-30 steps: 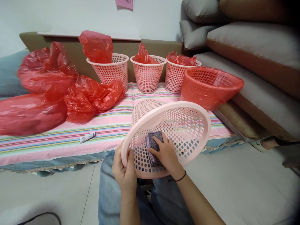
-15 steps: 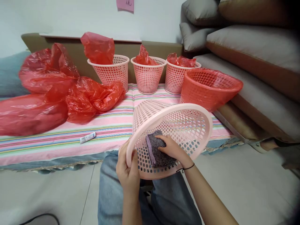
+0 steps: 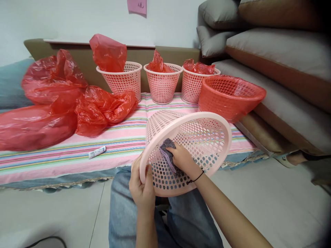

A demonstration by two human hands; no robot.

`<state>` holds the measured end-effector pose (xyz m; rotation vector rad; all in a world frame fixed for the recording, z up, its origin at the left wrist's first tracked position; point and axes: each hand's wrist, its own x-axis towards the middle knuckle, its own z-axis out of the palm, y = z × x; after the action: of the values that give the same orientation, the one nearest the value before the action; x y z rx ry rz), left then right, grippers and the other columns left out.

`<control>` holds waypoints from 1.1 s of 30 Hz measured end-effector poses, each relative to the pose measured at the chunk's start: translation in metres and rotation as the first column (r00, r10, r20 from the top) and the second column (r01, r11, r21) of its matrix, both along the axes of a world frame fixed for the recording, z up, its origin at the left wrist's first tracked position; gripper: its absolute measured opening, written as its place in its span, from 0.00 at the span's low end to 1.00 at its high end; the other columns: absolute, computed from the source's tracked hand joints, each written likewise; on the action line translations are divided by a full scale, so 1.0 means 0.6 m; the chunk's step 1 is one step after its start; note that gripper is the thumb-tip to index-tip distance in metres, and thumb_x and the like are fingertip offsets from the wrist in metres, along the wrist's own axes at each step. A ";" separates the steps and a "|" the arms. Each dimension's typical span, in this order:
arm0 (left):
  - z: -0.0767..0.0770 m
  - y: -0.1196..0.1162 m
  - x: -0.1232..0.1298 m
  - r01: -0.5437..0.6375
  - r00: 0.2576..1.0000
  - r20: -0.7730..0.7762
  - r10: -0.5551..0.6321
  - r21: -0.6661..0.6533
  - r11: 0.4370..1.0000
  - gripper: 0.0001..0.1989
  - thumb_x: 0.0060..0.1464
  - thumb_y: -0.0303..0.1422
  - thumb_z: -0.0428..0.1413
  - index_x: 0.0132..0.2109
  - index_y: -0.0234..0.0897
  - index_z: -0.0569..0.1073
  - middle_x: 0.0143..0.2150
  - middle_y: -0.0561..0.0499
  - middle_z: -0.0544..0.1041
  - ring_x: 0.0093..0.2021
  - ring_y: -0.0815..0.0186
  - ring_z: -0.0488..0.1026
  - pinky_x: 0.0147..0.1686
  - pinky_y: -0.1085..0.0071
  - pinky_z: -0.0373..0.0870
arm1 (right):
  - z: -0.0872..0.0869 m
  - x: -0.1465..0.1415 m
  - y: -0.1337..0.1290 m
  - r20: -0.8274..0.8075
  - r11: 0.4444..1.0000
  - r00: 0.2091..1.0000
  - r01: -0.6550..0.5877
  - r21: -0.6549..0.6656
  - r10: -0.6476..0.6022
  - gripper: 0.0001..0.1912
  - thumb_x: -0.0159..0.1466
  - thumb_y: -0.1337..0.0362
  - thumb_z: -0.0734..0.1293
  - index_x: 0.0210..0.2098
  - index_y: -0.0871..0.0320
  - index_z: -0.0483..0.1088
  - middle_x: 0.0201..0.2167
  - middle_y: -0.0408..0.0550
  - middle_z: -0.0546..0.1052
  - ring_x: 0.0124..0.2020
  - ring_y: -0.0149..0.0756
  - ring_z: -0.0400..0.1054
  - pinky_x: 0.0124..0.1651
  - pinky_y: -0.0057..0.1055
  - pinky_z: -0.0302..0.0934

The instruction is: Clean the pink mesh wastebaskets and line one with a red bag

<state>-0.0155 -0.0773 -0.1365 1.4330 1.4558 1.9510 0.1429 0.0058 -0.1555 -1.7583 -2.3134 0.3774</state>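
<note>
A pink plastic basket with a holed wall (image 3: 222, 137) lies tilted over my knees, its mouth facing me. My left hand (image 3: 142, 184) grips the rim at the left, thumb on the inner side and fingers outside. Inside the basket, my right hand (image 3: 182, 159) holds a folded grey cloth with a lilac edge (image 3: 168, 151) against the inner wall. Part of the cloth is hidden behind that hand.
Three pink baskets (image 3: 163, 86) with red bags inside stand at the back. A basket covered in red plastic (image 3: 224, 100) is at their right. Red bags (image 3: 51, 120) and a white packet (image 3: 97, 152) lie left; cushions (image 3: 279, 51) are stacked right.
My right hand has moved a little left and up inside the basket, and the cloth is now more bunched under it. My left hand keeps its hold on the rim.
</note>
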 end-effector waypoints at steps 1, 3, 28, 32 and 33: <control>0.000 0.000 0.000 -0.001 1.000 0.001 0.001 -0.002 1.000 0.14 0.60 0.31 0.59 0.52 0.44 0.78 0.49 0.50 0.80 0.50 0.60 0.77 0.53 0.66 0.71 | -0.002 -0.006 -0.002 0.053 0.999 0.998 0.033 -0.023 -0.032 0.21 0.69 0.69 0.57 0.56 0.54 0.74 0.56 0.59 0.70 0.54 0.47 0.66 0.57 0.41 0.59; 0.000 0.000 0.001 -0.003 1.000 0.002 0.004 -0.008 1.000 0.13 0.60 0.31 0.59 0.52 0.44 0.78 0.49 0.50 0.80 0.51 0.60 0.77 0.54 0.65 0.71 | -0.006 -0.013 -0.003 0.125 0.993 0.988 0.098 -0.066 -0.090 0.22 0.71 0.53 0.59 0.56 0.54 0.74 0.57 0.62 0.69 0.56 0.53 0.64 0.57 0.46 0.57; -0.003 0.001 0.007 -0.004 1.000 0.019 0.005 -0.018 1.000 0.14 0.61 0.33 0.58 0.53 0.43 0.77 0.49 0.49 0.80 0.51 0.59 0.76 0.54 0.63 0.71 | 0.009 0.019 0.018 0.031 0.981 0.995 -0.085 -0.173 0.092 0.20 0.59 0.63 0.71 0.51 0.54 0.72 0.52 0.51 0.73 0.50 0.42 0.68 0.51 0.31 0.59; -0.004 0.002 0.008 0.000 1.000 0.025 0.001 -0.038 0.999 0.14 0.60 0.34 0.59 0.53 0.44 0.78 0.49 0.49 0.80 0.50 0.59 0.76 0.54 0.63 0.71 | 0.006 0.021 0.014 -0.002 0.988 0.998 -0.069 -0.140 0.070 0.21 0.56 0.65 0.72 0.50 0.59 0.73 0.49 0.55 0.74 0.49 0.46 0.69 0.50 0.34 0.60; -0.004 0.002 0.008 -0.006 1.000 0.030 0.007 -0.039 0.999 0.14 0.60 0.34 0.59 0.53 0.43 0.77 0.48 0.48 0.80 0.50 0.59 0.76 0.54 0.63 0.71 | 0.008 0.020 0.014 -0.022 0.989 0.997 -0.070 -0.130 0.068 0.17 0.58 0.67 0.70 0.48 0.59 0.74 0.47 0.54 0.75 0.48 0.45 0.69 0.50 0.33 0.60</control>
<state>-0.0106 -0.0758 -0.1391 1.3781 1.4790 1.9289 0.1551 0.0141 -0.1505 -1.7273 -2.3922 0.5655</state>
